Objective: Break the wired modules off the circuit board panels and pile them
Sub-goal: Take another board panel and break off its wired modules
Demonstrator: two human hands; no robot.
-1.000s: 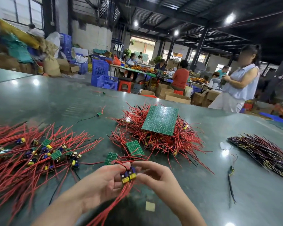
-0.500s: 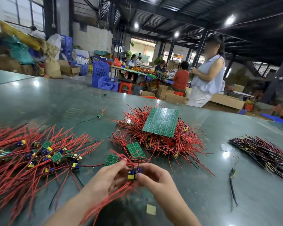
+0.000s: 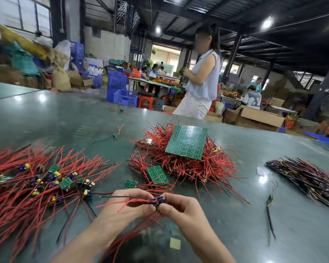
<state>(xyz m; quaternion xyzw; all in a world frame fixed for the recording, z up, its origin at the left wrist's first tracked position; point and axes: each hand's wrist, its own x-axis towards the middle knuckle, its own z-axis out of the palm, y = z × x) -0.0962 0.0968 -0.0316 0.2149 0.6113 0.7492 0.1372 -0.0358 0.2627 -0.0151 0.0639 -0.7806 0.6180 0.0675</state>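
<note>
My left hand and my right hand meet low in the middle and both pinch a small strip of wired modules with blue parts; its red and black wires trail left and down. A pile of separated modules with red wires spreads over the table's left. Behind my hands a heap of wired panels carries a large green circuit board panel on top. A smaller green panel piece and a tiny one lie at the heap's front.
The dark green table holds a bundle of dark wired parts at right, a stray module behind, a loose wire and a yellow square. A person stands beyond the far edge among crates and boxes.
My hands stayed together on the module strip and turned it, so its wires now stick out to the left. The person behind the table walked to the left.
</note>
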